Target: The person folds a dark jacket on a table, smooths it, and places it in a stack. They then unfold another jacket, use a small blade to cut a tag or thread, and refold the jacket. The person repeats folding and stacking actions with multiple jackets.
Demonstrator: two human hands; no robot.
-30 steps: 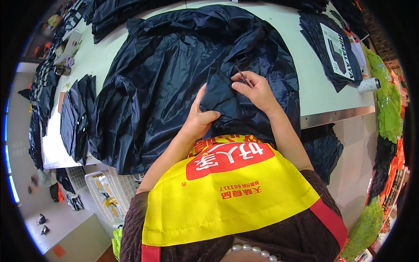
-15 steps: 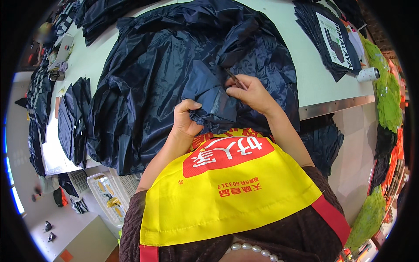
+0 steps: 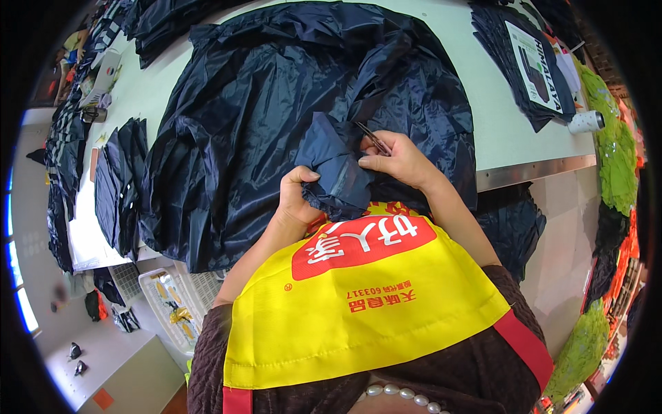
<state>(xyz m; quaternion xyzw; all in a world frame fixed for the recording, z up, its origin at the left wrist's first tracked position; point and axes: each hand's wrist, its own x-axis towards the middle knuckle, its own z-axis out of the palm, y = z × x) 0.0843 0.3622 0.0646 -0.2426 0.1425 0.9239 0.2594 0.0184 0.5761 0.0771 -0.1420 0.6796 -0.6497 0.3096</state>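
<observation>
A dark navy garment (image 3: 227,138) of thin, shiny cloth lies spread over the table in front of me. Its near part, a bunched cuff-like end (image 3: 336,162), is lifted toward my apron. My left hand (image 3: 298,196) pinches the left edge of this bunch between thumb and fingers. On the other side my right hand (image 3: 400,160) is closed around small dark thread snips (image 3: 373,138), whose narrow points face up and left. The right thumb and fingertips also touch the cloth; how firmly they grip it is hidden.
A pale table (image 3: 507,148) with a metal-trimmed edge carries folded dark cloth pieces (image 3: 121,186) at left and a stack with a printed card (image 3: 534,65) at right. A white thread cone (image 3: 586,122) lies near that stack. Below left stands a white plastic basket (image 3: 148,290).
The snips have tilted more to the left, their points showing apart. My right hand has turned slightly and moved a little lower, and the bunched cloth has shifted down with my left hand.
</observation>
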